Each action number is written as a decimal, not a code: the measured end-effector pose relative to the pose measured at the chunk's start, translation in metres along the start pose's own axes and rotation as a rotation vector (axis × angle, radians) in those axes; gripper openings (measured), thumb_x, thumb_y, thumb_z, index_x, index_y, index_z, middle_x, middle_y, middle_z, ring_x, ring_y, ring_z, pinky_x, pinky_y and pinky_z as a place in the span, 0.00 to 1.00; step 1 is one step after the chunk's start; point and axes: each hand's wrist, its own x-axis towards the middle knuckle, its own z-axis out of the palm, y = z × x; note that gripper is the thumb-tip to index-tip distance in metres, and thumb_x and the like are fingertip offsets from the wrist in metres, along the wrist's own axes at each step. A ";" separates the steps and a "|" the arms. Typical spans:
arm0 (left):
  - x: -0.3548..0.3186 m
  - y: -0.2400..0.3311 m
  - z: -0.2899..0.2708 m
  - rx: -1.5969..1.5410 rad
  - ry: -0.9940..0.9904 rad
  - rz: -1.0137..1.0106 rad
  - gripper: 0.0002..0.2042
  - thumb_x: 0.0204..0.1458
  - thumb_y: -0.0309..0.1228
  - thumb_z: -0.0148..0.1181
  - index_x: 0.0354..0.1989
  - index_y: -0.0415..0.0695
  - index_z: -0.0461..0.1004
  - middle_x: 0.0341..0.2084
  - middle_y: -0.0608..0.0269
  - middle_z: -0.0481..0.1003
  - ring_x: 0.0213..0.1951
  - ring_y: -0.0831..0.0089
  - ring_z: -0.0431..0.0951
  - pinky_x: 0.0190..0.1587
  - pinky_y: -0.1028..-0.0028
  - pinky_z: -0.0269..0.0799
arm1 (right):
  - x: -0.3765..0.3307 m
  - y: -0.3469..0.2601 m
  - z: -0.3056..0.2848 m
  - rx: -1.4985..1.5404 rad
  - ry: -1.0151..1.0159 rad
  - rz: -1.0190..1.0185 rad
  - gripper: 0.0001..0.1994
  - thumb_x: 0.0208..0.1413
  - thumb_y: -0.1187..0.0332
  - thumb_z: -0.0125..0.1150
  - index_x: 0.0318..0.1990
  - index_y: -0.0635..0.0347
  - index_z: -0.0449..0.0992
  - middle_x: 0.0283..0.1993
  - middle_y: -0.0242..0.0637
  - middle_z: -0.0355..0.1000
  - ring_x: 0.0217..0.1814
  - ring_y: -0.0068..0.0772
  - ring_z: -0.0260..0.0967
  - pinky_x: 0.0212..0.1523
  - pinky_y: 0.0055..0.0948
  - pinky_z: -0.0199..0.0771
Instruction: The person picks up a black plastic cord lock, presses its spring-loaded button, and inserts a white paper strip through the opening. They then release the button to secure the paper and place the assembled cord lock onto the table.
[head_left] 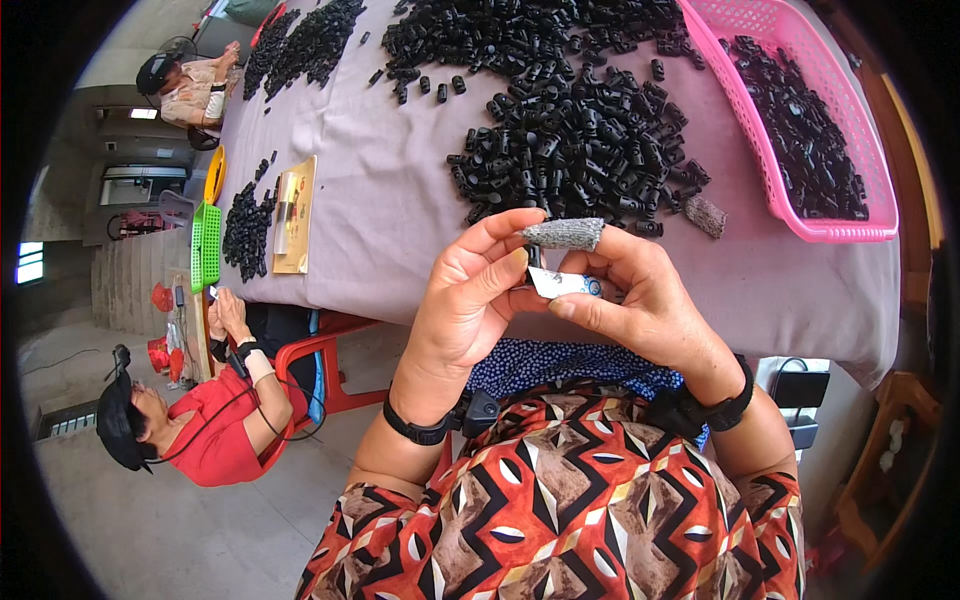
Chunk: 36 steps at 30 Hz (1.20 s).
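My left hand [462, 292] pinches a small black plastic piece [533, 260] between thumb and fingertips; most of it is hidden by the fingers. Opposite it, my right hand [650, 290] grips a small white piece with blue print [562, 284] between thumb and fingers, touching or nearly touching the black one. A grey knitted finger sleeve [566, 234] covers my right index finger. Just beyond both hands lies a big heap of small black cylindrical plastic pieces [570, 140]. Another grey knitted sleeve [706, 215] rests at the heap's right edge.
A pink basket [790, 228] of black pieces stands at the right on the cloth-covered table [380, 200]. Toward the left are a yellowish card package [296, 215], smaller black heaps [248, 230] and a green basket [205, 248]. Two other people [215, 430] sit along the left side.
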 end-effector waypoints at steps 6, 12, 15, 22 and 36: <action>0.001 -0.002 -0.003 -0.012 -0.001 -0.002 0.17 0.55 0.24 0.54 0.53 0.37 0.65 0.43 0.58 0.74 0.41 0.74 0.77 0.39 0.75 0.79 | 0.001 0.002 -0.001 -0.026 0.001 -0.002 0.19 0.53 0.71 0.62 0.50 0.68 0.67 0.33 0.28 0.70 0.36 0.13 0.65 0.34 0.17 0.68; 0.000 -0.003 -0.005 -0.022 -0.002 -0.015 0.16 0.55 0.24 0.54 0.53 0.37 0.66 0.43 0.58 0.74 0.39 0.75 0.77 0.38 0.77 0.78 | 0.003 0.005 -0.003 0.005 -0.012 0.004 0.18 0.53 0.70 0.61 0.50 0.68 0.67 0.33 0.28 0.71 0.37 0.14 0.66 0.37 0.17 0.68; -0.001 -0.003 -0.004 -0.030 -0.015 -0.022 0.16 0.55 0.24 0.54 0.53 0.37 0.66 0.43 0.58 0.74 0.39 0.75 0.77 0.38 0.78 0.78 | 0.003 0.003 -0.003 0.023 -0.022 0.003 0.19 0.54 0.71 0.61 0.51 0.68 0.67 0.33 0.28 0.71 0.37 0.14 0.66 0.37 0.17 0.68; -0.002 -0.001 0.000 0.008 0.024 -0.011 0.16 0.55 0.24 0.54 0.53 0.37 0.66 0.43 0.56 0.74 0.40 0.73 0.77 0.40 0.75 0.79 | 0.001 0.001 -0.001 0.013 -0.020 -0.001 0.18 0.53 0.72 0.61 0.51 0.68 0.67 0.31 0.27 0.69 0.35 0.12 0.64 0.34 0.16 0.67; -0.003 0.000 0.000 0.037 0.062 -0.027 0.16 0.55 0.23 0.52 0.53 0.36 0.65 0.43 0.55 0.73 0.41 0.71 0.77 0.41 0.73 0.79 | 0.001 -0.002 -0.001 -0.055 -0.009 0.029 0.17 0.54 0.71 0.61 0.50 0.68 0.68 0.29 0.25 0.68 0.31 0.11 0.61 0.29 0.15 0.64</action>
